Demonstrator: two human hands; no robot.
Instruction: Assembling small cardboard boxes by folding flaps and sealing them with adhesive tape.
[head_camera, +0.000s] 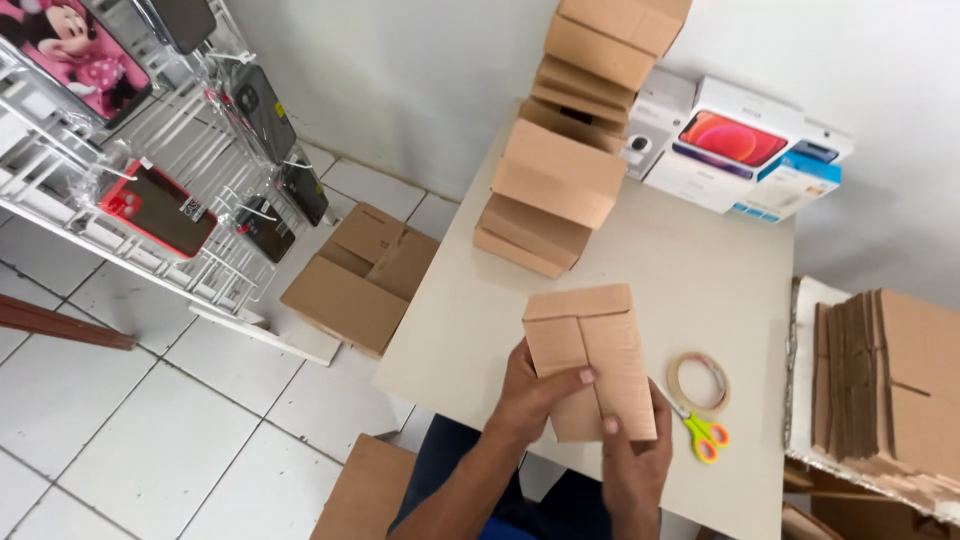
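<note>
Both forearms come up from the bottom edge, angled in toward each other over the near edge of the white table (470, 330). The left hand (535, 395) curls round the lower left side of a small cardboard box (592, 360), thumb lying flat across its front flaps, fingers wrapped behind where I can't see them. The right hand (637, 450) grips the box's bottom right corner, thumb tip pressed on the front face, other fingers tucked underneath (so both hands are closed on it). The box is held upright just above the table edge, its two flaps meeting in a seam down the middle.

Just right of the right thumb sit scissors (703, 435) with yellow-orange handles, and a roll of tape (698, 382) beside them. Further right, a stack of flat cardboard (885, 380). Beyond the fingertips, up the table, a pile of folded boxes (570, 150), then white phone boxes (735, 145) against the wall. Off to the left, on the tiled floor, an open carton (360, 280) and a wire rack of phone cases (150, 150).
</note>
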